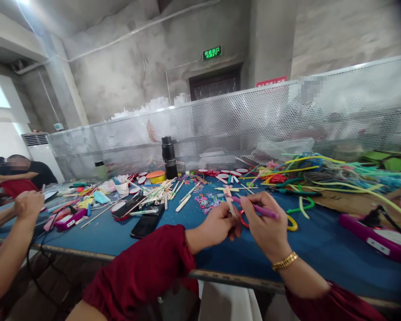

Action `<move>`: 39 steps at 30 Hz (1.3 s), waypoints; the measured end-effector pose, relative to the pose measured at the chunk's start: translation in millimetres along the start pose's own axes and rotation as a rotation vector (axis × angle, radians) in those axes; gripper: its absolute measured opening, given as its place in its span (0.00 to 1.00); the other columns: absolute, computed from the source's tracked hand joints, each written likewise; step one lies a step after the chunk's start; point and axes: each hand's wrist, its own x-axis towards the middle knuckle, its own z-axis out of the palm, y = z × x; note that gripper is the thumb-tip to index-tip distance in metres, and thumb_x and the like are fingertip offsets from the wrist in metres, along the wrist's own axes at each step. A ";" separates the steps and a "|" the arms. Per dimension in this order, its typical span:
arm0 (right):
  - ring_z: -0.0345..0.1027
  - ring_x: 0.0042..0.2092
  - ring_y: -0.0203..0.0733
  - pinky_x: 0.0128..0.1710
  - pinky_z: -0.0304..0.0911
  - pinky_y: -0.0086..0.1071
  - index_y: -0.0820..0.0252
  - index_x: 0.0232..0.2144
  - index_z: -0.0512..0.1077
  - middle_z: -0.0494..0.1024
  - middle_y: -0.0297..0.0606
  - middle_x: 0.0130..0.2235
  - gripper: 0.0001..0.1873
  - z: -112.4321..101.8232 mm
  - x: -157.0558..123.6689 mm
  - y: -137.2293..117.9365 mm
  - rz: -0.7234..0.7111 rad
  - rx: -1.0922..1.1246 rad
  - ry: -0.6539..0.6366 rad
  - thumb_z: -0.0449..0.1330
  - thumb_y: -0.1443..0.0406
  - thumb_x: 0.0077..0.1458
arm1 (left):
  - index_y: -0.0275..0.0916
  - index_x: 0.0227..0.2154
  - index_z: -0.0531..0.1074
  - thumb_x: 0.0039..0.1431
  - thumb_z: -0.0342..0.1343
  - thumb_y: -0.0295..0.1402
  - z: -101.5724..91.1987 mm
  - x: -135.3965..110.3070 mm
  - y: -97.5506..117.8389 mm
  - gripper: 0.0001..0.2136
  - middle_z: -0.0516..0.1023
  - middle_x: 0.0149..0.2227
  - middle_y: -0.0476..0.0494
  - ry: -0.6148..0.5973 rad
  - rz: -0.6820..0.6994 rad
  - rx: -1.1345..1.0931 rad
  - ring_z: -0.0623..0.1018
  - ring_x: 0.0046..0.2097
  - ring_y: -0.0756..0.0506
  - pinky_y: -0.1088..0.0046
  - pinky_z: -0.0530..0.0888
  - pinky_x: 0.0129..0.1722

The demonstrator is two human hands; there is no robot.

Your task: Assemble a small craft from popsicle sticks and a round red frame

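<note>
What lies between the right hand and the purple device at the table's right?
In the head view, a curved yellow piece beside the right hand, a pale green strand farther back, then blue tabletop up to the purple device.

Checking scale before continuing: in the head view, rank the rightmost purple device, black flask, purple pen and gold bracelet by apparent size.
1. Rightmost purple device
2. Black flask
3. Purple pen and gold bracelet: too alike to rank; the pen is partly hidden.

Only the green sign (212,53) up top near the middle is readable: 安全出口, EXIT. Red banner (272,82) lettering's partly hidden, can't make it out.
</note>
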 end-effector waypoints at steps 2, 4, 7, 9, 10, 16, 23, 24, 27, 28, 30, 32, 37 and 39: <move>0.67 0.25 0.39 0.26 0.62 0.34 0.54 0.25 0.71 0.75 0.32 0.24 0.12 -0.1 0.2 -0.4 0.004 0.009 -0.007 0.64 0.59 0.59 | 0.40 0.34 0.64 0.56 0.65 0.52 0.3 -0.1 0.6 0.22 0.71 0.20 0.53 0.009 -0.009 0.005 0.68 0.19 0.52 0.76 0.64 0.21; 0.67 0.24 0.39 0.26 0.62 0.34 0.54 0.24 0.71 0.74 0.32 0.23 0.13 -0.3 0.5 -1.0 -0.002 0.003 0.000 0.64 0.59 0.60 | 0.40 0.33 0.64 0.57 0.64 0.50 0.4 0.0 0.7 0.20 0.71 0.20 0.53 0.003 -0.006 0.008 0.68 0.19 0.53 0.76 0.64 0.21; 0.66 0.24 0.38 0.25 0.61 0.33 0.54 0.24 0.71 0.74 0.31 0.23 0.13 -0.7 0.8 -1.8 -0.018 -0.004 0.007 0.64 0.59 0.60 | 0.40 0.32 0.65 0.58 0.63 0.49 0.3 0.2 0.5 0.19 0.71 0.20 0.52 -0.012 0.007 0.018 0.67 0.19 0.53 0.76 0.64 0.20; 0.67 0.25 0.39 0.26 0.62 0.34 0.54 0.24 0.71 0.74 0.32 0.23 0.13 -0.9 0.8 -1.7 -0.020 0.005 -0.003 0.63 0.59 0.60 | 0.39 0.32 0.65 0.57 0.63 0.50 0.1 0.1 0.4 0.19 0.71 0.20 0.52 -0.009 0.013 0.025 0.67 0.19 0.53 0.77 0.64 0.20; 0.66 0.25 0.39 0.26 0.62 0.34 0.54 0.24 0.71 0.74 0.32 0.23 0.13 -0.9 0.7 -1.5 -0.018 0.009 -0.007 0.63 0.59 0.60 | 0.39 0.32 0.65 0.56 0.63 0.51 0.0 0.0 0.4 0.20 0.71 0.20 0.52 -0.007 0.015 0.026 0.67 0.19 0.53 0.77 0.64 0.19; 0.66 0.24 0.38 0.25 0.61 0.34 0.54 0.24 0.70 0.73 0.31 0.23 0.13 -1.2 0.4 -0.1 -0.006 0.002 0.003 0.64 0.59 0.60 | 0.40 0.32 0.65 0.54 0.65 0.53 -0.8 0.6 0.1 0.22 0.71 0.20 0.53 -0.013 0.016 0.013 0.67 0.18 0.53 0.77 0.63 0.19; 0.67 0.25 0.39 0.26 0.63 0.34 0.54 0.26 0.71 0.74 0.32 0.24 0.12 -1.7 -1.1 2.3 0.017 0.020 0.018 0.65 0.59 0.60 | 0.40 0.34 0.64 0.51 0.66 0.59 -0.2 -0.9 2.4 0.27 0.71 0.20 0.54 -0.011 0.009 0.001 0.67 0.18 0.52 0.76 0.63 0.19; 0.68 0.25 0.39 0.26 0.63 0.34 0.54 0.27 0.72 0.74 0.32 0.24 0.12 -1.5 -1.3 2.8 0.025 0.030 0.027 0.65 0.58 0.60 | 0.41 0.35 0.64 0.50 0.66 0.59 -0.1 -1.3 3.1 0.27 0.71 0.20 0.54 -0.003 0.008 0.007 0.67 0.18 0.52 0.76 0.63 0.19; 0.73 0.29 0.41 0.29 0.68 0.35 0.54 0.36 0.76 0.80 0.35 0.30 0.09 0.2 -1.5 5.2 0.051 0.112 0.015 0.64 0.56 0.63 | 0.41 0.37 0.64 0.52 0.66 0.57 -0.6 -2.2 5.1 0.26 0.71 0.21 0.55 0.012 0.019 0.032 0.67 0.18 0.53 0.76 0.63 0.20; 0.75 0.30 0.42 0.31 0.69 0.35 0.54 0.39 0.77 0.82 0.37 0.33 0.10 1.1 -1.4 6.6 0.059 0.137 -0.003 0.62 0.55 0.65 | 0.41 0.37 0.64 0.53 0.65 0.56 -0.9 -2.3 5.6 0.25 0.71 0.21 0.55 0.013 0.023 0.037 0.67 0.18 0.53 0.76 0.63 0.21; 0.78 0.33 0.44 0.33 0.71 0.37 0.54 0.43 0.77 0.84 0.39 0.37 0.11 3.3 -1.3 10.8 0.078 0.149 -0.044 0.60 0.55 0.66 | 0.40 0.37 0.64 0.56 0.64 0.54 -1.9 -2.3 6.3 0.23 0.72 0.22 0.54 0.020 0.030 0.045 0.67 0.19 0.53 0.76 0.63 0.21; 0.79 0.34 0.45 0.34 0.72 0.37 0.53 0.42 0.76 0.84 0.40 0.37 0.11 6.0 -1.6 16.3 0.098 0.114 -0.084 0.60 0.55 0.66 | 0.40 0.37 0.65 0.58 0.63 0.53 -3.1 -1.8 6.4 0.22 0.72 0.22 0.54 0.035 0.031 0.060 0.68 0.19 0.52 0.76 0.62 0.21; 0.78 0.37 0.44 0.39 0.72 0.38 0.54 0.43 0.76 0.83 0.38 0.37 0.12 11.6 -5.6 26.6 0.110 0.042 -0.152 0.63 0.56 0.60 | 0.37 0.42 0.70 0.60 0.61 0.53 -5.6 0.2 4.9 0.22 0.72 0.23 0.53 0.060 0.026 0.070 0.68 0.19 0.52 0.75 0.63 0.22; 0.77 0.37 0.44 0.41 0.72 0.39 0.55 0.43 0.75 0.82 0.38 0.37 0.13 13.0 -7.8 27.4 0.118 0.052 -0.164 0.65 0.57 0.58 | 0.36 0.46 0.72 0.59 0.63 0.53 -5.9 0.8 4.4 0.25 0.72 0.23 0.53 0.060 0.023 0.067 0.67 0.19 0.52 0.75 0.63 0.22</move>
